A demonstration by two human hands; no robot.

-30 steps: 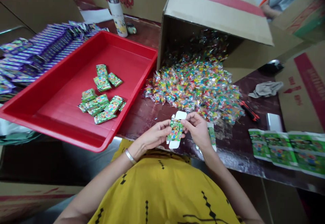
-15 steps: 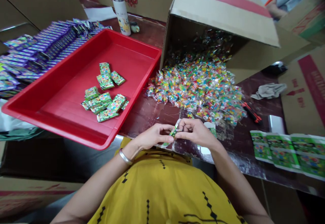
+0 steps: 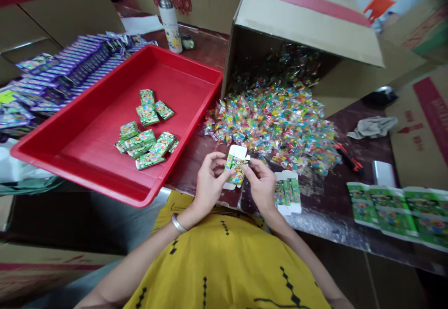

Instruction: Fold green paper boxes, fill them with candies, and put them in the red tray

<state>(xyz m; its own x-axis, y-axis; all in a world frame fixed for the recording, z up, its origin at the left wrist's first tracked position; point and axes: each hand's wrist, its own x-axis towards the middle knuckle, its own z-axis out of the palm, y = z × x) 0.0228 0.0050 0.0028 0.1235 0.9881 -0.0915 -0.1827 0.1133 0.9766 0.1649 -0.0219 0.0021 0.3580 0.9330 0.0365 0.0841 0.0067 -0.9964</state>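
Note:
Between my two hands is a small green candy box (image 3: 237, 169) with its white end flaps sticking out. My left hand (image 3: 211, 178) pinches its left side, the thumb across the printed front. On the other edge, near the upper flap, my right hand (image 3: 261, 183) grips it with thumb and fingers. Flat unfolded box blanks (image 3: 289, 191) lie on the table just right of my right hand. Beyond the hands spreads a heap of clear bags of colourful candy (image 3: 273, 122), spilling from a tipped cardboard carton (image 3: 308, 15).
A red tray (image 3: 94, 159) at left holds several closed green boxes (image 3: 149, 114). Purple packs (image 3: 73, 71) are stacked behind it. A bottle (image 3: 170, 24) and cup (image 3: 187, 42) stand at the back. Right are a red cutter (image 3: 350, 158), a cloth (image 3: 373, 127) and more green blanks (image 3: 392, 211).
The candy box has turned from edge-on to show its printed face, white flaps up. My hands have shifted around it, and my right hand has moved left, uncovering the blanks beside it.

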